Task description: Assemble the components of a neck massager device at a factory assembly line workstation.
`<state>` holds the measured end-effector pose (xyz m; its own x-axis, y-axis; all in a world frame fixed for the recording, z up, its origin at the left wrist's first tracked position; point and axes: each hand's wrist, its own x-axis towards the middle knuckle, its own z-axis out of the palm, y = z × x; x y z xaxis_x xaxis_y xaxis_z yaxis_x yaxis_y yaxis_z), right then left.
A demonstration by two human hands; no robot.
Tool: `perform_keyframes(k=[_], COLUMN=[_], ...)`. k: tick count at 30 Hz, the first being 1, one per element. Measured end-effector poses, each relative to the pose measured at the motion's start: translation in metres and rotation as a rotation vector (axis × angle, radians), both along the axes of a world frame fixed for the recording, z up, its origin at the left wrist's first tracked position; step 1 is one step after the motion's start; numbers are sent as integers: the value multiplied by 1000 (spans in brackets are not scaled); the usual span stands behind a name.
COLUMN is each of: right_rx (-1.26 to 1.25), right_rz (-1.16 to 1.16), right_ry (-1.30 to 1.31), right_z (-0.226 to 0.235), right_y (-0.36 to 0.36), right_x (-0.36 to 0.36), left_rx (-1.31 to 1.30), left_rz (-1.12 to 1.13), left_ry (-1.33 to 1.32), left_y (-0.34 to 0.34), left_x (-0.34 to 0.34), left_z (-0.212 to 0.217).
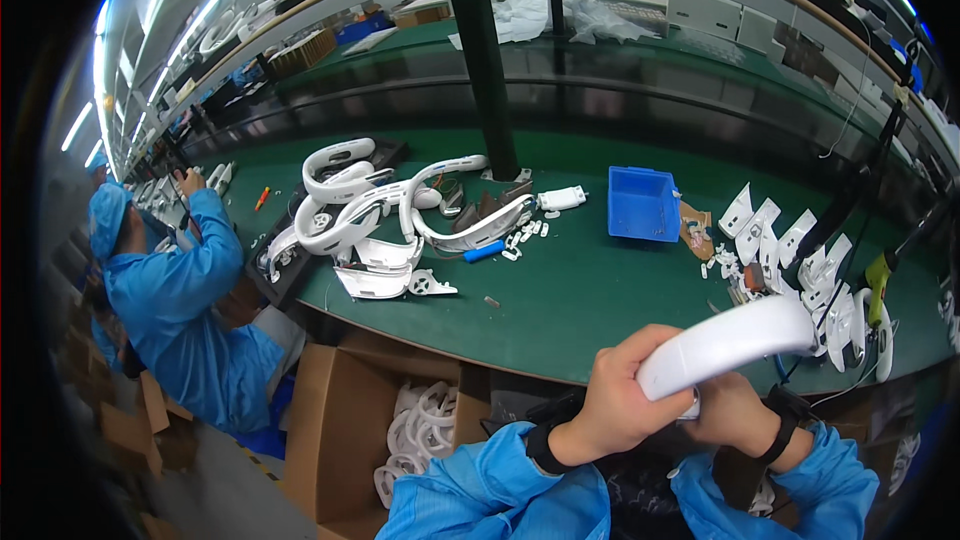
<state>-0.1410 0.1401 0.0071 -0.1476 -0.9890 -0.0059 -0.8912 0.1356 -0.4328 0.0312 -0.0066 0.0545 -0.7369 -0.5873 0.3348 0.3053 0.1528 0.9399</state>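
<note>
A white, smooth, curved plastic part point(735, 340), shaped like an arm of a neck fan, is held up over the bench's front edge. My left hand point(618, 390) is closed round its left end, thumb on top. Below the part, my right hand point(738, 412) is closed against its underside by a small shiny piece; the curved part hides some of these fingers. Just beyond the right end lie several loose white plastic shells point(770, 250) in a pile. A yellow-green electric screwdriver or glue gun point(880, 285) hangs beside that pile.
On the green bench point(560, 310) are white neck-fan assemblies point(360, 200), a blue-handled tool point(484, 252), small white pieces point(520, 238) and a blue bin point(642, 204). A cardboard box point(315, 430) with white rings stands below. A dark post point(485, 80) rises behind. A co-worker in blue point(175, 290) sits left.
</note>
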Motion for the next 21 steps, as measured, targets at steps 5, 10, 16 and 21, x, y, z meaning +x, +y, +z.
perform_keyframes(k=[5, 10, 16, 21], right_rx=[-49, -63, 30, -43], right_rz=[-27, -57, -36, 20], right_ry=[53, 172, 246, 228], right_z=[2, 8, 30, 47], right_y=[-16, -22, -25, -14], right_x=[-4, -2, 3, 12], left_rx=[4, 47, -46, 33], left_rz=[129, 194, 101, -4], left_ry=[53, 57, 55, 68], left_y=[-7, -9, -22, -26], left_x=[-5, -9, -4, 2], left_z=[0, -11, -20, -3])
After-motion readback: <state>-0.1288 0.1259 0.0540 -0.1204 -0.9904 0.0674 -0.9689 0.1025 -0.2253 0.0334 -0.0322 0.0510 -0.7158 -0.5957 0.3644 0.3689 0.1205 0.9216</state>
